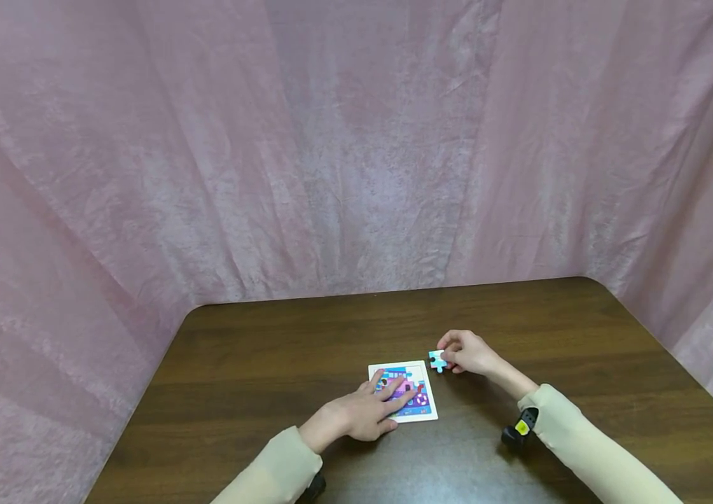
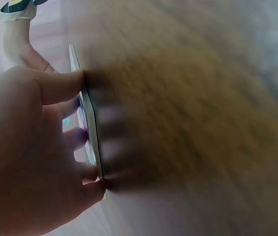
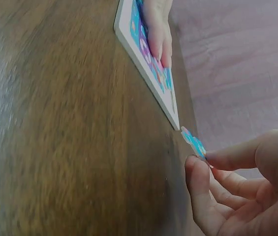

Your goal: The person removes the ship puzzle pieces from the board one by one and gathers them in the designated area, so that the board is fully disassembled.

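Note:
A square jigsaw puzzle board with a white frame and a colourful blue, pink and purple picture lies on the table. My left hand rests on it, fingers spread over the picture and hiding part of it. In the left wrist view the fingers reach across the board's edge. Just right of the board's far right corner, my right hand pinches a blue and white puzzle piece between thumb and fingers. The right wrist view shows that piece tilted, apart from the board's corner.
The brown wooden table extends around the board on all sides. Pink curtains hang behind the table and along its sides. A black wrist device sits under the right sleeve.

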`<act>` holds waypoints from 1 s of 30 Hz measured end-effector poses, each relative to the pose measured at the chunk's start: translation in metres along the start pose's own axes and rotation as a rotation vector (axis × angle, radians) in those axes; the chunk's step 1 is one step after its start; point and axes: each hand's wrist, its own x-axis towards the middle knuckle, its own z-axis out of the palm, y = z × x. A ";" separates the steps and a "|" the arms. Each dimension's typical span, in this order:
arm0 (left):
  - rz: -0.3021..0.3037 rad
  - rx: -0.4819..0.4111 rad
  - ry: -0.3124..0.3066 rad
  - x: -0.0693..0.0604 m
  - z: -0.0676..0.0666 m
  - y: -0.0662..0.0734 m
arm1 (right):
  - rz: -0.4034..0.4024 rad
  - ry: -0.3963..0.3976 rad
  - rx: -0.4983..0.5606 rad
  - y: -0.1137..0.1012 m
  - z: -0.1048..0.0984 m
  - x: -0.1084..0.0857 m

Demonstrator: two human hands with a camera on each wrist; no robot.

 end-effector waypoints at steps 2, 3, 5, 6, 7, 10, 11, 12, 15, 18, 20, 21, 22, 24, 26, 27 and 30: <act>-0.001 -0.003 -0.004 0.000 0.001 0.000 | -0.001 0.001 -0.005 0.001 -0.001 -0.001; -0.002 0.000 -0.005 -0.001 0.002 0.000 | 0.001 0.001 -0.007 0.001 -0.002 -0.001; -0.005 0.002 -0.011 -0.001 0.003 0.000 | 0.005 0.001 -0.010 0.002 -0.003 -0.001; -0.006 0.001 -0.013 -0.001 0.003 0.000 | 0.008 0.003 -0.012 0.002 -0.004 -0.001; -0.008 -0.001 -0.015 -0.002 0.003 0.000 | 0.011 0.005 -0.011 0.003 -0.004 -0.001; -0.015 -0.004 -0.023 -0.001 0.002 0.001 | 0.014 0.010 -0.028 0.004 -0.005 -0.001; -0.017 -0.006 -0.025 -0.001 0.002 0.001 | 0.009 0.013 -0.043 0.005 -0.005 -0.001; -0.018 -0.012 -0.027 -0.001 0.002 0.001 | 0.006 0.019 -0.060 0.006 -0.005 -0.001; -0.019 -0.031 -0.040 0.000 0.001 0.003 | -0.016 0.046 -0.131 0.006 -0.005 -0.002; -0.024 -0.048 -0.053 0.000 0.000 0.003 | -0.035 0.078 -0.185 0.006 -0.005 -0.003; -0.027 -0.046 -0.054 0.000 -0.001 0.002 | -0.040 0.086 -0.199 0.006 -0.005 -0.002; -0.027 -0.047 -0.055 0.001 -0.001 0.002 | -0.040 0.086 -0.203 0.006 -0.005 -0.002; -0.027 -0.049 -0.056 0.001 -0.001 0.002 | -0.030 0.087 -0.202 0.006 -0.005 -0.002; -0.025 -0.049 -0.055 0.001 -0.002 0.002 | -0.019 0.089 -0.215 0.008 -0.006 -0.001; -0.027 -0.045 -0.054 0.001 -0.003 0.002 | -0.020 0.099 -0.247 0.009 -0.006 0.000; -0.026 -0.041 -0.052 0.001 -0.003 0.002 | -0.025 0.105 -0.269 0.010 -0.006 0.001; -0.028 -0.035 -0.045 0.001 -0.004 0.002 | -0.040 0.123 -0.332 0.012 -0.005 0.002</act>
